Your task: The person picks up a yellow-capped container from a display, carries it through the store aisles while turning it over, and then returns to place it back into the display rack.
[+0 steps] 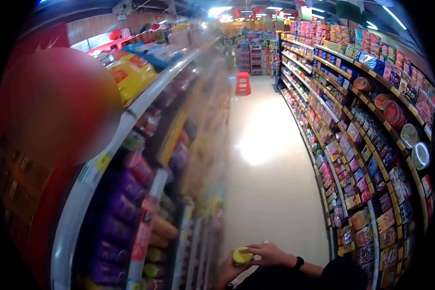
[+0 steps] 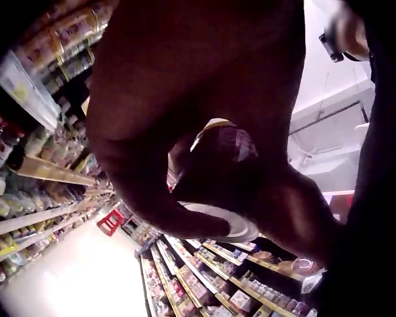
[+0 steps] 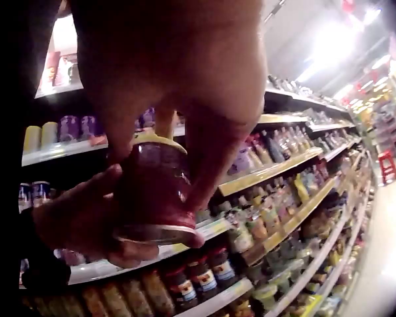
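Both my hands hold a can with a yellow lid (image 1: 241, 256) low in front of me in the head view. Its dark red side (image 3: 152, 181) and metal bottom rim show in the right wrist view, with the can roughly upright. My left hand (image 1: 228, 271) grips the can from the left, with fingers under its lower edge. From above, my right hand (image 1: 268, 253) spreads its fingers over the lid and down the side. In the left wrist view the left hand (image 2: 191, 72) is very dark and covers much of the can (image 2: 228, 148).
Close on my left stands a shelf rack with purple canisters (image 1: 118, 229) and yellow-lidded cans (image 1: 154, 255). A long packed shelf rack (image 1: 362, 145) lines the right side. Between them runs a pale aisle floor (image 1: 270, 193), with a red stool (image 1: 243, 83) farther along.
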{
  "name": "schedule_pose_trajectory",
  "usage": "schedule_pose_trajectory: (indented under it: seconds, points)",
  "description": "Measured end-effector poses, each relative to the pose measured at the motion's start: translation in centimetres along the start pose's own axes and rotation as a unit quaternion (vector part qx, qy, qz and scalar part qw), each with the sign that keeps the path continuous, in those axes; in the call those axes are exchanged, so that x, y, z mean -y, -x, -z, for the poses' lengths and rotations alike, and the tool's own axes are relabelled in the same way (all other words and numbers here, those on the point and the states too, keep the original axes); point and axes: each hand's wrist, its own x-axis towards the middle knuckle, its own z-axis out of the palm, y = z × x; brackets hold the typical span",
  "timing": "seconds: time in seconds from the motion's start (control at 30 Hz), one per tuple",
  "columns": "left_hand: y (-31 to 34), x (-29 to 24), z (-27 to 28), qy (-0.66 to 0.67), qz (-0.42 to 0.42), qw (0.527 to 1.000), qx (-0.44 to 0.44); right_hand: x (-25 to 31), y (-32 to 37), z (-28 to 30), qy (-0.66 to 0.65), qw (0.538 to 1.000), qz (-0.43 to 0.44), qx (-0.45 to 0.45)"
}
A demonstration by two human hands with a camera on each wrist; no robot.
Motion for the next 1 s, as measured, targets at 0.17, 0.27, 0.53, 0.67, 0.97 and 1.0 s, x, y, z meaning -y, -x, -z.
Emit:
schedule_pose_trajectory:
  seconds: [0.17,0.27,0.53,0.67,0.97,1.0]
  points:
    - [-8.6,-5.4,-4.2,-0.053,0.019,0.991,0.118,-5.0,3.2,5.7,0.015,0.991,-0.075,-0.106]
    - [-14.4,-8.6,-7.6,-0.028,0.034,0.983,0.181,-8.6,3.9,9.7,0.041,0.979,-0.094,-0.176]
    - [-29.9,-9.5,-16.5,-0.112,0.068,0.962,0.241,-16.1,5.7,22.0,0.075,0.952,-0.145,-0.259]
    - [-37.6,-10.1,-20.3,-0.053,0.032,0.952,0.300,-22.2,5.5,24.8,0.102,0.923,-0.157,-0.335]
    - [-57.7,-14.4,-23.6,0.006,-0.010,0.942,0.334,-37.0,-2.7,38.0,0.153,0.911,-0.203,-0.326]
    - [-61.0,-15.5,-23.8,0.003,0.009,0.941,0.339,-38.1,-4.0,40.4,0.181,0.909,-0.200,-0.318]
